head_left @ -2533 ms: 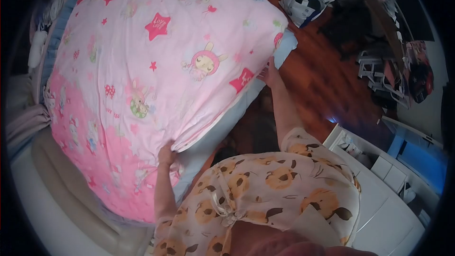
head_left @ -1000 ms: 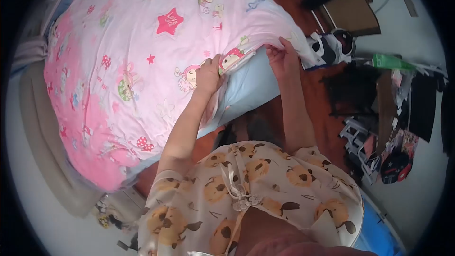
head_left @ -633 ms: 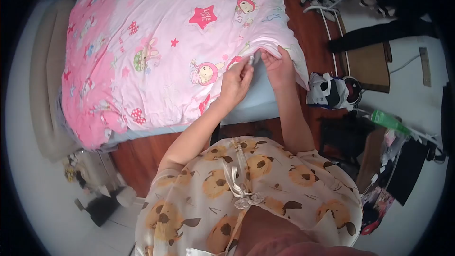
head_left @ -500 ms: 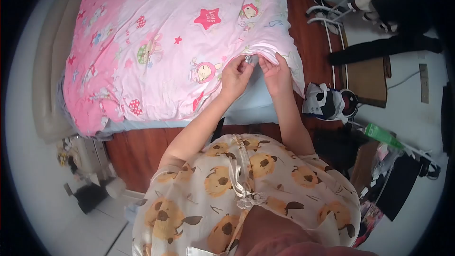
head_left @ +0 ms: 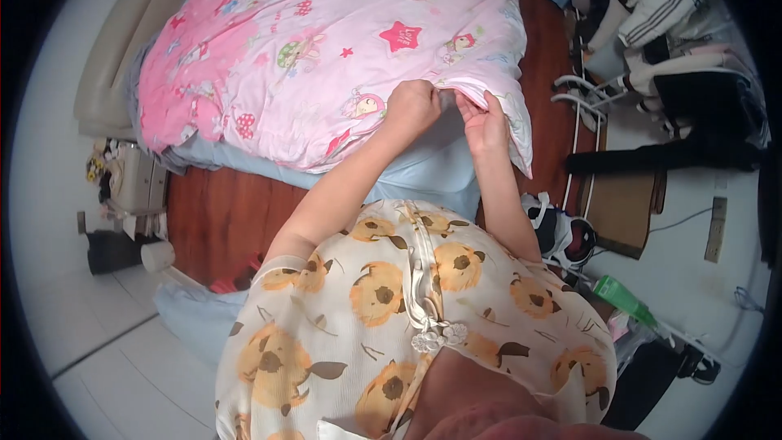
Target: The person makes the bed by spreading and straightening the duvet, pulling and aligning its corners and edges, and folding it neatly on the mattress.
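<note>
A pink quilt printed with stars and cartoon rabbits covers most of the bed, over a light blue sheet. At the quilt's near edge my left hand is closed in a fist, its knuckles up; the quilt edge runs into its grip. Just to the right, my right hand pinches the lifted edge between thumb and fingers, its palm partly facing me. Between the two hands the edge is raised, with a small greyish gap beneath it.
A clothes rack with hanging garments stands at the right, near a cardboard panel and a bag with shoes. Red-brown wooden floor lies before the bed. A small cabinet and a dark bin are at the left.
The view has turned, and the bed sits higher in it. My left hand came from the quilt's lower part to beside my right hand, and its fingers have closed on the edge.
</note>
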The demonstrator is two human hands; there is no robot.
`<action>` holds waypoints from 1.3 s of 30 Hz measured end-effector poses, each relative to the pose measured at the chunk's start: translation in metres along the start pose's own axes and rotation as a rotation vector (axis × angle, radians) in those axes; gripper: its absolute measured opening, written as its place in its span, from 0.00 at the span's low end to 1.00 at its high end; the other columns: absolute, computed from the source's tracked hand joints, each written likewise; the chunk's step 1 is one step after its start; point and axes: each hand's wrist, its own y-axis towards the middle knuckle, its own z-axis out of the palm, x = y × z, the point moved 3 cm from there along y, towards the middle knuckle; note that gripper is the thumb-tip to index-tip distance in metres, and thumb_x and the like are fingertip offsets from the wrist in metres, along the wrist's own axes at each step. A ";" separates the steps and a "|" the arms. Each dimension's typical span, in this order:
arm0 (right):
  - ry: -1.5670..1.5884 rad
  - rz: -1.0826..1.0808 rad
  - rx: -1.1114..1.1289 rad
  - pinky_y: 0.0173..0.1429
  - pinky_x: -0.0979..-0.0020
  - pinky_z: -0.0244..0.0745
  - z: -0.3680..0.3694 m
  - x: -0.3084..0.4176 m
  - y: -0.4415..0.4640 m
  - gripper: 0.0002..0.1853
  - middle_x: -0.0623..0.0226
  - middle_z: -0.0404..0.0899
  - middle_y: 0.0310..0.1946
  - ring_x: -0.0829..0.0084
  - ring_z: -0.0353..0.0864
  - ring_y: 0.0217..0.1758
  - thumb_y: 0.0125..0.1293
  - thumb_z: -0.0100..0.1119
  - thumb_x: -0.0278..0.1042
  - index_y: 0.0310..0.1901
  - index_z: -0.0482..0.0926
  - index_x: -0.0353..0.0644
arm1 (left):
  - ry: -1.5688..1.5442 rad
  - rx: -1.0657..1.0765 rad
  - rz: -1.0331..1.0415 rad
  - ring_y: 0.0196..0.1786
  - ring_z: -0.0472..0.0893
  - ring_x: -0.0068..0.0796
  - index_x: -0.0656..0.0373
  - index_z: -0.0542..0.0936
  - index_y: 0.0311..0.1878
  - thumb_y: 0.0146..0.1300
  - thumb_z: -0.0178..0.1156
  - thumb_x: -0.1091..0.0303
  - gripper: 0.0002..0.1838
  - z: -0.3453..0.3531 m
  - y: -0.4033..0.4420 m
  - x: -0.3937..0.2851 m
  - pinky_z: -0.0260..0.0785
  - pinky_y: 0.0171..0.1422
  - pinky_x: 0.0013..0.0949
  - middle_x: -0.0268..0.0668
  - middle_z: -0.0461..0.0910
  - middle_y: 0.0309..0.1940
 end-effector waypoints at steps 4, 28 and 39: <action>0.012 -0.024 -0.011 0.51 0.55 0.77 -0.004 0.002 0.011 0.19 0.46 0.69 0.48 0.49 0.75 0.48 0.61 0.48 0.26 0.51 0.61 0.23 | 0.156 0.056 -0.153 0.31 0.79 0.51 0.66 0.80 0.24 0.50 0.54 0.67 0.11 -0.006 -0.003 0.016 0.71 0.40 0.46 0.57 0.76 0.25; -0.017 -0.390 -0.374 0.54 0.56 0.76 -0.184 0.192 0.061 0.17 0.42 0.70 0.48 0.50 0.74 0.49 0.62 0.40 0.24 0.48 0.64 0.18 | 0.404 -0.154 -0.568 0.41 0.78 0.47 0.62 0.80 0.31 0.50 0.52 0.72 0.09 -0.087 -0.181 0.361 0.70 0.47 0.43 0.49 0.79 0.35; -0.773 0.506 -0.241 0.46 0.61 0.79 -0.225 -0.077 0.024 0.22 0.53 0.77 0.41 0.60 0.79 0.43 0.68 0.40 0.46 0.48 0.69 0.33 | -0.352 -0.227 -0.564 0.34 0.78 0.35 0.65 0.80 0.23 0.49 0.56 0.68 0.10 -0.062 -0.154 0.352 0.69 0.41 0.30 0.42 0.79 0.27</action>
